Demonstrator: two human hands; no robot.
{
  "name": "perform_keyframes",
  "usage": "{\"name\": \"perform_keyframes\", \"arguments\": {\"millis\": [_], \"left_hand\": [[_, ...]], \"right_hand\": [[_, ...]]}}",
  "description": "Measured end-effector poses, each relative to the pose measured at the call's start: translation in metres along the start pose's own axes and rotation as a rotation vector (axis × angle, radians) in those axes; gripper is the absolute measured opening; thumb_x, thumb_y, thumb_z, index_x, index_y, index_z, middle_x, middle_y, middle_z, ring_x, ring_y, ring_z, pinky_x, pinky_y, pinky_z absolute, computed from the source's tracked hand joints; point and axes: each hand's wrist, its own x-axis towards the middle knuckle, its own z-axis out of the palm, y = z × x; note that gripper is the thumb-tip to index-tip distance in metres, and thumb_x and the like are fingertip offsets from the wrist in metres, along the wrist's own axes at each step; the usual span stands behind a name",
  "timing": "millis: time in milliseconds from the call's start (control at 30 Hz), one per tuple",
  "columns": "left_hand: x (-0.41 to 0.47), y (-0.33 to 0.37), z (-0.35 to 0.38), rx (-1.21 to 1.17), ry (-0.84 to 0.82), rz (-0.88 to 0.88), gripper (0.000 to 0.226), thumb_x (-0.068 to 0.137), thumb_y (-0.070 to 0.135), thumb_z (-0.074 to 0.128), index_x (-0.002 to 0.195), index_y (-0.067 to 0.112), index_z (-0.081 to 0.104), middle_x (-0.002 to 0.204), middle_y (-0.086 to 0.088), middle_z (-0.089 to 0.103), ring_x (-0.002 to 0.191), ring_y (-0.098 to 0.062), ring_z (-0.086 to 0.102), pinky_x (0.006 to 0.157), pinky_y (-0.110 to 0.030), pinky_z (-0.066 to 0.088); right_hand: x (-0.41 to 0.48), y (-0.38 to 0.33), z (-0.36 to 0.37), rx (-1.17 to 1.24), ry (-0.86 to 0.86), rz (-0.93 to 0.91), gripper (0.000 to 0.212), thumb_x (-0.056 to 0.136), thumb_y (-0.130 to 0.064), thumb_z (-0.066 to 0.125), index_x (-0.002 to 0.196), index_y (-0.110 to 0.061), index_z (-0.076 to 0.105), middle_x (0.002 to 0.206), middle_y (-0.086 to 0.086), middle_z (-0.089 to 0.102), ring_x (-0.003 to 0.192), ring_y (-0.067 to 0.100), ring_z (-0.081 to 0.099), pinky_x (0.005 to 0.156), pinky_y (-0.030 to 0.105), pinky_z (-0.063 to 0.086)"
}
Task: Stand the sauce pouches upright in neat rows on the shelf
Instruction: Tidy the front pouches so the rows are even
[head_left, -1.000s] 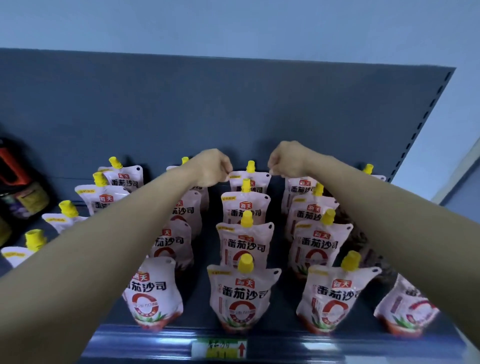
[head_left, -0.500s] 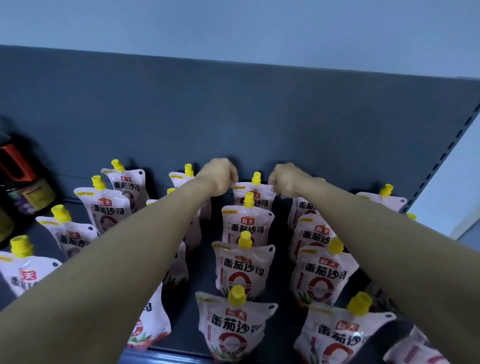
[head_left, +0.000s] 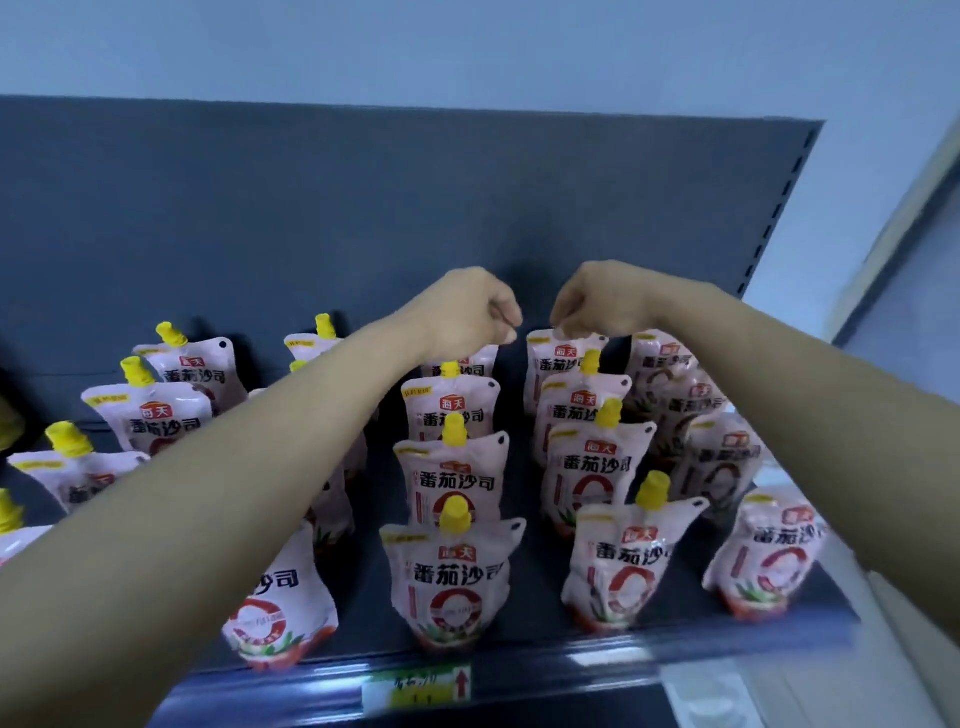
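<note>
The left hand (head_left: 470, 312) and right hand (head_left: 597, 301) reach side by side, close but apart, to the back of a dark grey metal shelf (head_left: 535, 613), at 12 o'clock of the stock. Yellow-capped, pink-and-white plastic sauce pouches (head_left: 452, 577) stand upright in files running from the glossy front rail (head_left: 597, 660) to the dark grey back panel (head_left: 311, 208).

The left hand's fingers are curled tight into the palm, the fist directly over the top of the rearmost pouch of the centre file (head_left: 467, 364). The fist hides that pouch's cap, so it cannot be told whether the fingers clasp it. The right hand's fingers are bent down and together, their tips pinching the top edge of the rearmost pouch of the next file (head_left: 563, 364), at 1 o'clock of the centre file.

At 3 o'clock, further pouches crowd and overlap beside the right forearm (head_left: 805, 415). At 9 o'clock, the left forearm (head_left: 208, 493) partly covers other files. At 6 o'clock, a yellow-green paper price label (head_left: 415, 693) sits on the front rail.
</note>
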Motion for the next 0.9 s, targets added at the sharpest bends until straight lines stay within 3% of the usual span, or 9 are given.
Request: {"name": "perform_keyframes", "arguments": {"millis": [233,333,400,467,533,633,700,767,900], "left_hand": [[-0.03,0.052,0.026,0.099,-0.358,0.215,0.021,0.081,0.023,0.068,0.1,0.015,0.071,0.096,0.002,0.071,0.092,-0.013,0.064,0.084,-0.026,0.048],[-0.044,0.061,0.037,0.115,-0.496,0.226,0.025,0.079,0.029,0.07,0.102,0.018,0.07,0.097,0.003,0.07,0.093,-0.011,0.063,0.08,-0.019,0.045],[-0.052,0.064,0.048,0.143,-0.549,0.215,0.029,0.078,0.029,0.071,0.104,0.017,0.068,0.097,0.005,0.069,0.094,-0.012,0.062,0.082,-0.022,0.046],[-0.057,0.066,0.061,0.182,-0.564,0.202,0.029,0.079,0.025,0.07,0.106,0.014,0.068,0.099,0.003,0.069,0.093,-0.013,0.062,0.083,-0.027,0.048],[-0.061,0.067,0.073,0.203,-0.553,0.174,0.025,0.081,0.019,0.068,0.104,0.012,0.068,0.09,0.004,0.068,0.088,-0.014,0.062,0.08,-0.027,0.049],[-0.062,0.067,0.082,0.21,-0.508,0.128,0.009,0.081,0.01,0.065,0.088,0.011,0.069,0.062,0.015,0.059,0.063,-0.005,0.057,0.057,-0.017,0.045],[-0.062,0.069,0.082,0.207,-0.504,0.092,0.005,0.081,0.009,0.064,0.084,0.008,0.068,0.058,0.013,0.058,0.056,-0.003,0.056,0.049,-0.011,0.042],[-0.063,0.071,0.079,0.176,-0.52,0.051,0.012,0.084,0.012,0.062,0.09,0.006,0.07,0.062,0.009,0.062,0.059,-0.007,0.06,0.05,-0.006,0.043],[-0.061,0.067,0.06,0.048,-0.431,-0.046,0.016,0.092,0.019,0.054,0.093,0.011,0.068,0.084,-0.003,0.07,0.078,-0.018,0.067,0.075,-0.028,0.053]], "right_hand": [[-0.086,0.021,0.007,0.063,-0.142,0.185,0.022,0.081,-0.008,0.064,0.101,-0.011,0.074,0.089,0.005,0.074,0.073,0.016,0.061,0.07,0.027,0.047],[-0.112,0.025,0.015,0.147,-0.305,0.231,0.024,0.081,0.0,0.062,0.103,-0.005,0.071,0.092,0.013,0.07,0.08,0.012,0.061,0.077,0.028,0.055],[-0.122,0.024,0.024,0.161,-0.408,0.224,0.016,0.082,-0.004,0.064,0.091,-0.015,0.072,0.084,-0.002,0.067,0.081,0.012,0.066,0.068,0.02,0.057],[-0.124,0.022,0.036,0.088,-0.438,0.201,0.02,0.083,-0.013,0.068,0.067,-0.023,0.062,0.067,-0.008,0.058,0.065,0.011,0.06,0.053,0.016,0.049],[-0.123,0.023,0.048,0.01,-0.404,0.171,0.029,0.084,-0.02,0.068,0.059,-0.022,0.056,0.061,-0.007,0.052,0.062,0.014,0.056,0.056,0.02,0.045],[-0.123,0.03,0.057,0.02,-0.355,0.117,0.036,0.085,-0.022,0.068,0.054,-0.02,0.053,0.055,-0.006,0.05,0.053,0.012,0.053,0.053,0.021,0.041],[-0.123,0.032,0.055,0.043,-0.371,0.077,0.03,0.086,-0.022,0.068,0.059,-0.018,0.058,0.057,-0.006,0.052,0.053,0.011,0.053,0.051,0.02,0.041],[-0.124,0.036,0.047,0.101,-0.404,0.052,0.016,0.087,-0.023,0.067,0.074,-0.014,0.067,0.067,-0.005,0.059,0.058,0.009,0.057,0.051,0.015,0.044],[-0.114,0.05,0.025,0.201,-0.29,0.027,0.026,0.091,-0.014,0.061,0.114,-0.007,0.069,0.099,0.006,0.071,0.072,0.007,0.064,0.065,0.016,0.051]]}}
